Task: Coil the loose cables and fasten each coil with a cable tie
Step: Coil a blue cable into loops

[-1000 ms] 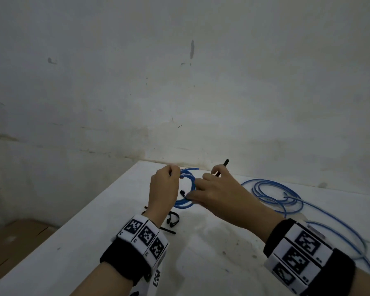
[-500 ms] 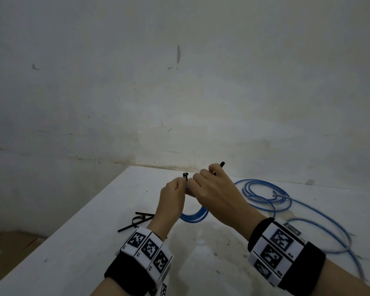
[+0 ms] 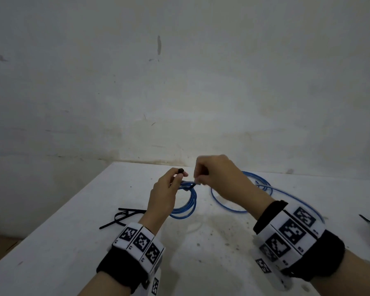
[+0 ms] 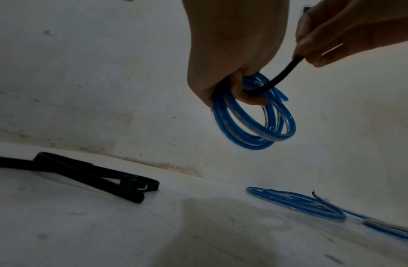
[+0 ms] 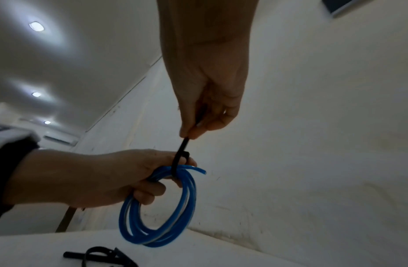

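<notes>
No legible text, brand or number anywhere. Only black-and-white square code markers on both wristbands (image 3: pixel 140 242) (image 3: pixel 291 231), lower frame; tiny characters beside them too small to read.

White, scuffed tabletop (image 3: pixel 77 242): bundle of spare black plastic cable ties (image 3: pixel 124 216) on the left, loose blue cable loops (image 3: pixel 263 189) lying on the right.

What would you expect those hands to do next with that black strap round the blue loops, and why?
Probably pull the strap tighter. The right hand pinches the cable tie, which is looped round the blue coil that the left hand grips. The loop looks slack, and the coil hangs above the table.
</notes>
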Motion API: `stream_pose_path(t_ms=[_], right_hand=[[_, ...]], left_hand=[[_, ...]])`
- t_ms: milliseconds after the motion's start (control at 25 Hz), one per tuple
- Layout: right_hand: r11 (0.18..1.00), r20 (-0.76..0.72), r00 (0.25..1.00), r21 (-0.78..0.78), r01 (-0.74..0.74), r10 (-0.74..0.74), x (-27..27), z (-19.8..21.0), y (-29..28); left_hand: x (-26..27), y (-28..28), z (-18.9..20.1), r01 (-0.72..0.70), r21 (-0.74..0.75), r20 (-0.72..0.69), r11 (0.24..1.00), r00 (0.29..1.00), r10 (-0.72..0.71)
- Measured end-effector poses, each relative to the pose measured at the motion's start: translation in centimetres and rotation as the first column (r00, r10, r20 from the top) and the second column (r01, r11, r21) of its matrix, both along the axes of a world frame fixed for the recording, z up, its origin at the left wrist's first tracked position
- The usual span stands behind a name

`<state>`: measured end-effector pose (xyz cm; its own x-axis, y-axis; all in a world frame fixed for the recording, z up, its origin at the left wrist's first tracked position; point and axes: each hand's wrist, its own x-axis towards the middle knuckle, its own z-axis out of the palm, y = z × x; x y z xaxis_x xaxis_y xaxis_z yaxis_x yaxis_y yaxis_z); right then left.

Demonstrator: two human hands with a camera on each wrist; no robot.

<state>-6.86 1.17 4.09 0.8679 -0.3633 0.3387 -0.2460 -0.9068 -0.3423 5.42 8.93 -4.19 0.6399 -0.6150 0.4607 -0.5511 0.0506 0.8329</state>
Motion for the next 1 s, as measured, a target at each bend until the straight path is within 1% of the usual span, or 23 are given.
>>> stream_pose_path(t_ms=[40, 80, 120, 160, 200, 280, 320, 400, 480, 600, 760, 840, 1000], right_hand=[[0.989, 0.156, 0.988, 0.145, -0.007, -0.016, 0.0, -0.1, -0.3], [0.956, 0.289, 0.956, 0.291, -0.046, -0.042, -0.2, -0.2, -0.4], [0.905, 0.366, 0.928, 0.416, -0.092, -0.074, -0.1, -0.6, -0.5], [0.850, 0.398, 0.912, 0.511, -0.131, -0.099, 0.0, -0.9, -0.3], [0.800, 0.388, 0.914, 0.582, -0.146, -0.116, 0.1, -1.2, -0.1], [0.728, 0.313, 0.945, 0.668, -0.153, -0.090, 0.0, -1.7, 0.3], [0.712, 0.275, 0.959, 0.687, -0.144, -0.071, 0.1, -2.1, 0.4], [0.703, 0.232, 0.968, 0.704, -0.101, -0.092, 0.3, -2.8, 0.5], [0.695, 0.249, 0.956, 0.715, -0.075, -0.153, 0.6, -3.1, 0.5], [0.660, 0.262, 0.940, 0.749, -0.056, -0.218, 0.9, -3.2, 0.3], [0.653, 0.259, 0.928, 0.757, -0.024, -0.267, 1.3, -3.5, 0.6], [0.631, 0.265, 0.921, 0.776, -0.028, -0.285, 1.4, -3.6, 0.7], [0.585, 0.270, 0.918, 0.810, -0.052, -0.292, 1.4, -3.4, 0.9]], left_hand=[[-0.1, 0.0, 0.1, 0.001, 0.005, 0.000, 1.000, 1.000, -0.001], [-0.4, -0.2, 0.1, 0.008, 0.005, 0.002, 1.000, 1.000, -0.008], [-0.5, -0.3, 0.2, 0.012, 0.002, 0.003, 1.000, 1.000, -0.012], [-0.6, -0.4, 0.1, 0.017, -0.002, 0.007, 1.000, 1.000, -0.017], [-0.6, -0.4, 0.0, 0.016, -0.006, 0.015, 1.000, 1.000, -0.015], [-0.6, -0.4, 0.0, 0.000, -0.022, 0.035, 1.000, 0.999, 0.001], [-0.6, -0.3, 0.0, -0.007, -0.027, 0.045, 1.000, 0.999, 0.008], [-0.6, -0.4, -0.1, -0.004, -0.028, 0.078, 1.000, 0.997, 0.006], [-0.8, -0.5, -0.2, 0.008, -0.026, 0.112, 1.000, 0.994, -0.005], [-1.0, -0.4, -0.1, 0.033, -0.025, 0.137, 0.999, 0.990, -0.029], [-0.7, -0.4, -0.2, 0.015, 0.006, 0.182, 1.000, 0.983, -0.016], [-0.6, -0.4, -0.3, 0.000, 0.028, 0.208, 1.000, 0.978, -0.006], [-0.8, -0.3, -0.3, 0.006, 0.023, 0.245, 1.000, 0.969, -0.011]])
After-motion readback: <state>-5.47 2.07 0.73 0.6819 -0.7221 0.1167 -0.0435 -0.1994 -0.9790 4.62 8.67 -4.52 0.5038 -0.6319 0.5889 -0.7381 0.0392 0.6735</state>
